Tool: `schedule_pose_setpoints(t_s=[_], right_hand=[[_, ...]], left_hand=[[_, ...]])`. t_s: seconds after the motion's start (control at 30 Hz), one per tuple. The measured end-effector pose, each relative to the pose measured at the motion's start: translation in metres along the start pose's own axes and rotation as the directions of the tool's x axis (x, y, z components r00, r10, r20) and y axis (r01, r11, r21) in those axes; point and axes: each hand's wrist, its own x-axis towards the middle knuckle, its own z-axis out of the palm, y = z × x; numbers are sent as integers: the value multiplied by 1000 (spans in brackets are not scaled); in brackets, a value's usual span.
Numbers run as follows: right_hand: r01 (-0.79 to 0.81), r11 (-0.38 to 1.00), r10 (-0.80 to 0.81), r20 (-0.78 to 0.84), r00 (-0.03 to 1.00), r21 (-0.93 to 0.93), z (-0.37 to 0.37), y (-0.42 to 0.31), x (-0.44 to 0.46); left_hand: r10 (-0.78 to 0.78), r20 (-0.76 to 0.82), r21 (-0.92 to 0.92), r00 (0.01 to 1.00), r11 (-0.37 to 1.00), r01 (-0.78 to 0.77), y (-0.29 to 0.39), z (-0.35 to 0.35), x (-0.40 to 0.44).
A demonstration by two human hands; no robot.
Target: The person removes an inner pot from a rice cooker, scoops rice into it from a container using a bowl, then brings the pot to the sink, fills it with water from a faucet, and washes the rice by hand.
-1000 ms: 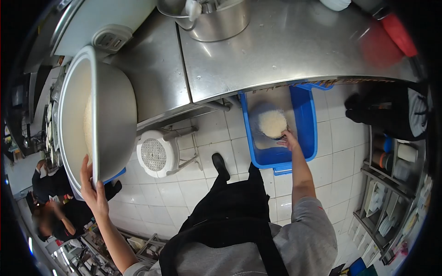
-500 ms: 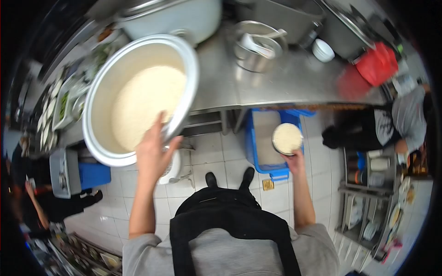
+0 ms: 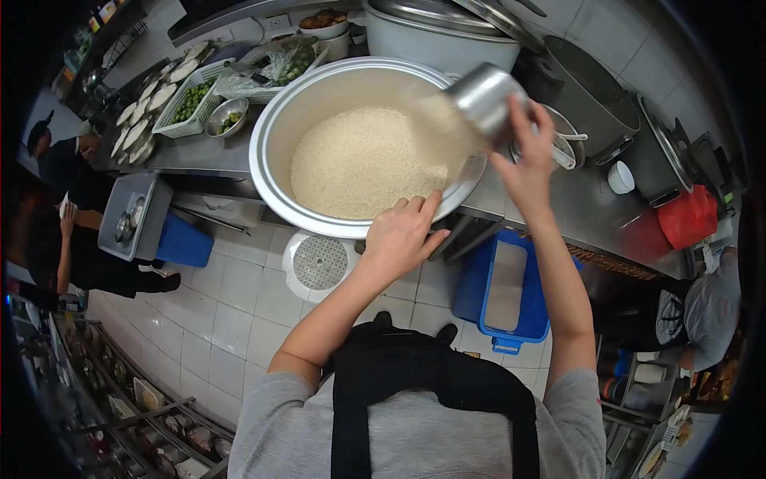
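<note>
A large white inner pot (image 3: 266,172) holds a bed of uncooked rice (image 3: 355,164). My left hand (image 3: 403,239) is at its near rim, fingers bent over the edge and thumb apart on the outside. Over the pot's right side, my right hand (image 3: 527,148) grips a metal cup (image 3: 485,102), tipped to the left. Rice pours from its mouth in a blur into the pot. Below the counter, to the right, a blue bin (image 3: 471,295) has more rice (image 3: 505,287) inside.
Behind the pot stands a big lidded cooker (image 3: 443,40). Metal pots (image 3: 586,88), a white bowl (image 3: 621,177) and a red bag (image 3: 688,215) line the right. Green fruit in a basket (image 3: 194,100) lies left. A white stool (image 3: 319,263) is below. People (image 3: 710,303) stand at both sides.
My right hand has brought the rice-filled cup up from the blue bin to the pot and tipped it. My left hand stays at the pot's rim. The view has shifted left.
</note>
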Motion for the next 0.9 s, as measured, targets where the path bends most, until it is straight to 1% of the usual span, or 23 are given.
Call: schedule_pose_setpoints(t_s=[0.07, 0.13, 0.17, 0.2, 0.23, 0.27, 0.3, 0.33, 0.37, 0.4, 0.43, 0.47, 0.53, 0.57, 0.6, 0.63, 0.7, 0.73, 0.77, 0.8, 0.83, 0.87, 0.9], right_hand=[[150, 987, -146, 70, 987, -51, 21, -5, 5], [208, 978, -203, 116, 972, -33, 40, -1, 4], [232, 970, -222, 116, 968, -78, 46, 0, 6], [215, 973, -205, 109, 973, -89, 51, 1, 7], [142, 990, -143, 23, 989, 13, 56, 5, 9], [74, 991, -67, -59, 996, 116, 59, 10, 9], [-83, 948, 118, -94, 989, 307, 65, 18, 9], [-216, 846, 303, -106, 947, 487, 68, 27, 8], [-266, 828, 393, -172, 903, 493, 63, 36, 5], [-306, 625, 510, -78, 857, 718, 73, 64, -3], [-322, 269, 640, 82, 764, 908, 49, 61, -11], [-247, -124, 682, 263, 682, 961, 20, 53, -22], [-154, -288, 686, 316, 655, 945, -17, 66, -68], [-81, -338, 716, 312, 625, 938, -34, 74, -100], [-53, -340, 755, 307, 579, 939, -52, 83, -135], [-29, -349, 788, 310, 532, 937, -71, 91, -172], [-39, -307, 887, 301, 349, 951, -106, 108, -240], [-138, -271, 931, 296, 213, 953, -118, 119, -277], [-242, -249, 958, 275, 78, 938, -125, 140, -313], [-369, -240, 968, 249, -25, 898, -122, 171, -352], [-489, -242, 970, 209, -122, 838, -112, 199, -393], [-586, -251, 967, 167, -194, 770, -100, 228, -421], [-673, -267, 958, 118, -260, 690, -84, 262, -449]], left_hand=[[0, 2, 7, 1000, 1000, 0, -1, 0, 0], [10, 10, 11, 1000, 1000, -10, 1, 1, 2], [-8, -12, 2, 1000, 1000, 8, 2, 1, 3], [-21, -32, -10, 999, 1000, 21, 3, 1, 4], [-2, -14, -15, 1000, 1000, 1, 5, 2, 5], [-43, 1, 25, 999, 999, 43, 6, 3, 6], [-77, 17, 65, 997, 995, 76, 7, 4, 8], [-78, -5, 51, 997, 996, 78, 9, 5, 9], [-75, -21, 35, 997, 997, 75, 10, 6, 10], [-83, -24, 37, 996, 996, 84, 11, 8, 10], [-90, -25, 37, 996, 995, 90, 12, 11, 11], [-111, -20, 29, 994, 993, 112, 16, 12, 12], [-91, -33, 58, 995, 994, 92, 16, 17, 11], [-110, -21, 45, 994, 993, 111, 21, 16, 13], [-162, -2, 34, 987, 986, 162, 25, 16, 14], [-204, 22, 70, 979, 977, 202, 30, 16, 16], [-165, 3, 94, 986, 982, 164, 26, 23, 18], [-156, 10, 111, 988, 982, 154, 28, 23, 19], [-202, 23, 93, 979, 976, 199, 29, 26, 20], [-247, 38, 79, 968, 967, 244, 30, 28, 21], [-208, 50, 126, 977, 972, 200, 29, 29, 21], [-250, 68, 101, 966, 965, 243, 29, 30, 21], [-230, 58, 118, 972, 968, 222, 28, 32, 20]])
